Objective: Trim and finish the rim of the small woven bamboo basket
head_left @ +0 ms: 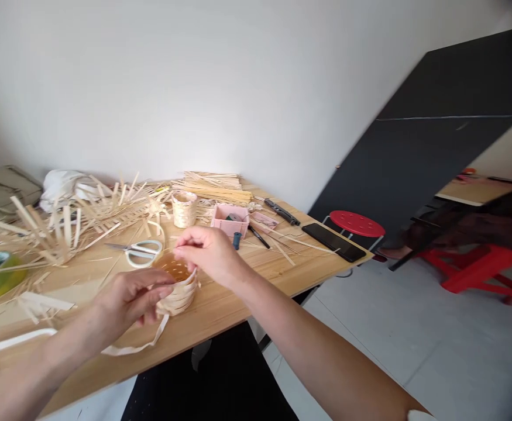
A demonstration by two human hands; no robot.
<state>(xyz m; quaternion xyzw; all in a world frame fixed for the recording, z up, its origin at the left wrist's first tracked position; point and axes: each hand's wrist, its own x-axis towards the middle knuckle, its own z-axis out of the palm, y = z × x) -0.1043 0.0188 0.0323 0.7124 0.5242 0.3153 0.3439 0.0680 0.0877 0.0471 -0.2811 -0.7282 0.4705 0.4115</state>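
One small woven bamboo basket [180, 296] sits on the wooden surface [212, 310] near its front edge, held by the left hand [128, 298], which is closed around the basket's side with its fingers wrapped over the weave. The right hand [209, 252] hangs just above the rim, its fingertips [177, 250] pinched together, though whether they hold a fine strand is too small to tell. A long pale strip [137, 349] trails from the basket's base across the surface. If the left hand's grip slackened, the woven bands could spring apart, and a snag on that loose strip could drag the basket sideways. White-handled scissors [141, 253] lie just beyond the basket, with a second woven cylinder [184, 209] and a pink box [229, 219] farther back among scattered bamboo strips [205, 187].
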